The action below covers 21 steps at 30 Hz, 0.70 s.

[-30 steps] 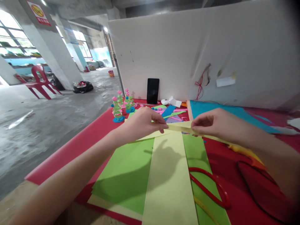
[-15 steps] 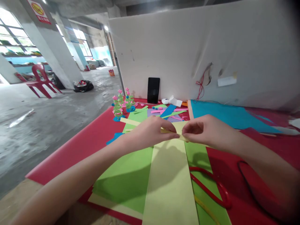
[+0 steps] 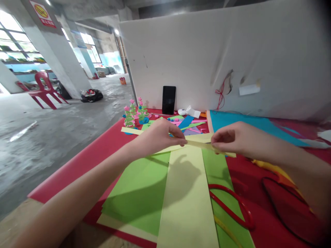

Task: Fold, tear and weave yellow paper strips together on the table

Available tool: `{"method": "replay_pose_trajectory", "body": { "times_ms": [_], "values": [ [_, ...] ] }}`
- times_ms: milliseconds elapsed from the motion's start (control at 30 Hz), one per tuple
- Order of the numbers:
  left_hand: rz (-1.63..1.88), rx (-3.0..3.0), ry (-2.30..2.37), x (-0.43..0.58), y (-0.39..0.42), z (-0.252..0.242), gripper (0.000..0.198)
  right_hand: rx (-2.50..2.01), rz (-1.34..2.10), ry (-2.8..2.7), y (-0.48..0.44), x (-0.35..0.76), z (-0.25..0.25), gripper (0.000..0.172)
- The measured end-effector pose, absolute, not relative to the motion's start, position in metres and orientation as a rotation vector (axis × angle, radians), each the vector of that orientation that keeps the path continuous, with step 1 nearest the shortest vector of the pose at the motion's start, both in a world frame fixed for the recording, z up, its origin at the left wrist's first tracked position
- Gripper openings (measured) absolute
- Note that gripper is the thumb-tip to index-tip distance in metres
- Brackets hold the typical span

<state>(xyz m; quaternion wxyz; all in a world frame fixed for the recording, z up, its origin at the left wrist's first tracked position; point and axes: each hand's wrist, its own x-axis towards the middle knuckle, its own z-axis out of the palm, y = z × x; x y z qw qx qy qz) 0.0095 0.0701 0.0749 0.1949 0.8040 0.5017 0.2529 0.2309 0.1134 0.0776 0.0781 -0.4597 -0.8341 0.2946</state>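
Note:
Both hands pinch one narrow pale-yellow paper strip point(image 3: 199, 143) held above the work surface. My left hand point(image 3: 162, 136) grips it between thumb and fingers, and the strip's far left end pokes out past the wrist. On the other side my right hand point(image 3: 230, 137) pinches it, with a short end showing beyond the fingers. Below lies a wide pale-yellow paper sheet point(image 3: 187, 199) on top of green paper sheets point(image 3: 139, 193). Red scissors handles point(image 3: 240, 203) rest on the green paper at the right.
Small paper trees with pink tops point(image 3: 129, 115) stand at the back left. Cut paper strips point(image 3: 186, 122) lie behind the hands. A black phone point(image 3: 169, 100) leans on the white panel point(image 3: 193, 62). Blue paper point(image 3: 245, 127) lies at the right, and a yellow-orange tool point(image 3: 279, 172) beside my right forearm.
My hands have moved apart, left hand leftward and right hand rightward. A longer stretch of the strip now shows between them. The yellow-orange tool has come into view by my right forearm.

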Motion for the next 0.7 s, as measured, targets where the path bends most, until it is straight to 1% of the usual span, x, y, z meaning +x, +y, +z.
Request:
{"method": "replay_pose_trajectory", "body": {
  "times_ms": [100,233,300,433,600,700],
  "values": [
    [0.721,2.255,1.456,0.000,0.072,0.081,0.021,-1.491,0.832,-2.488,0.121,0.247,0.085,0.017],
    [0.719,2.224,1.521,-0.006,0.076,0.085,0.024,-1.580,0.635,-2.487,0.131,0.265,0.089,0.020],
    [0.707,2.201,1.521,-0.007,0.078,0.084,0.026,-1.586,0.605,-2.414,0.134,0.267,0.089,0.021],
    [0.640,2.179,1.497,-0.005,0.081,0.079,0.026,-1.450,0.746,-2.227,0.132,0.255,0.087,0.025],
    [0.567,2.135,1.444,0.003,0.079,0.076,0.024,-1.250,0.981,-2.379,0.110,0.228,0.086,0.029],
    [0.521,2.115,1.407,0.006,0.076,0.076,0.023,-1.210,1.084,-2.439,0.100,0.220,0.089,0.024]
  ]
}}
